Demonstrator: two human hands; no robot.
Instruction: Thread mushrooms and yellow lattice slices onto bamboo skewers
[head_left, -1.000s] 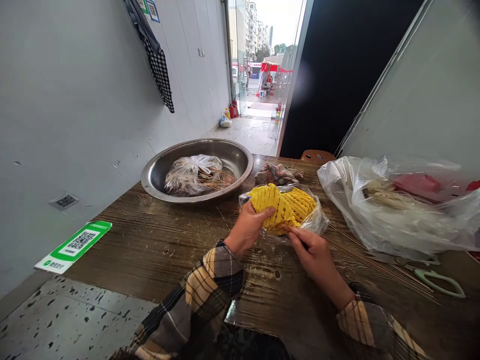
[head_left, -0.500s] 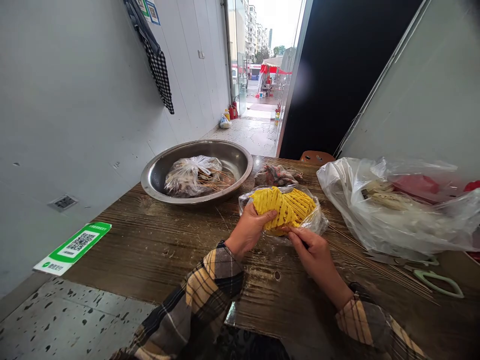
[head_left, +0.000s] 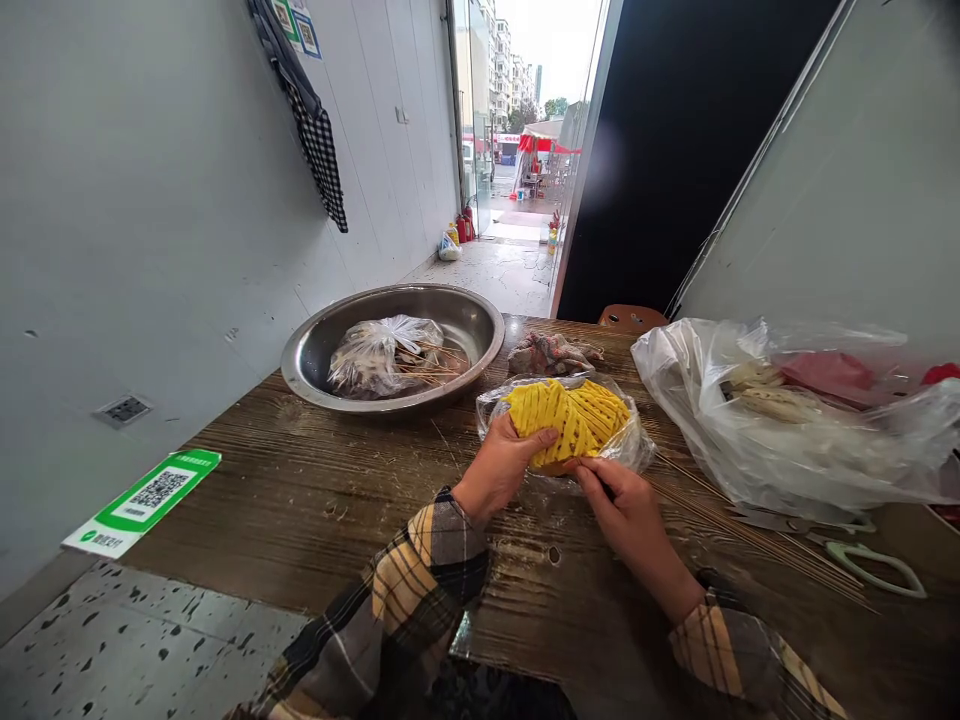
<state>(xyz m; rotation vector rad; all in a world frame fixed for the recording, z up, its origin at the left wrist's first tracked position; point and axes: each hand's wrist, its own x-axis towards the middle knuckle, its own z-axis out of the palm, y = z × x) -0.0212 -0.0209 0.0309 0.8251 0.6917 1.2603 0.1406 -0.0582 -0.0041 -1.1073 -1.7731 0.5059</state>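
Note:
Bright yellow food [head_left: 581, 415], cut with rows of slits, lies in an open clear plastic bag [head_left: 637, 445] on the wooden table. I cannot tell what kind of food it is. My left hand [head_left: 499, 468] grips its left side, thumb on top and the other fingers hidden underneath. At the lower right edge, my right hand [head_left: 619, 505] is closed in a pinch, fingertips touching the food. Something thin and brownish shows at those fingertips, too small to make out. Several thin wooden skewers [head_left: 757, 535] lie on the table to the right of my right hand.
A steel basin [head_left: 300, 385] holding a bag of skewered food [head_left: 375, 355] stands at the back left. Behind the yellow food lies a crumpled cloth-like bundle [head_left: 555, 352]. To the right are a large plastic bag [head_left: 817, 450] and green-handled scissors [head_left: 877, 570]. A QR-code card [head_left: 142, 500] lies at left.
My hands stay at almost the same spot on the yellow food. Its lower front part has tilted slightly, and the view has shifted a little.

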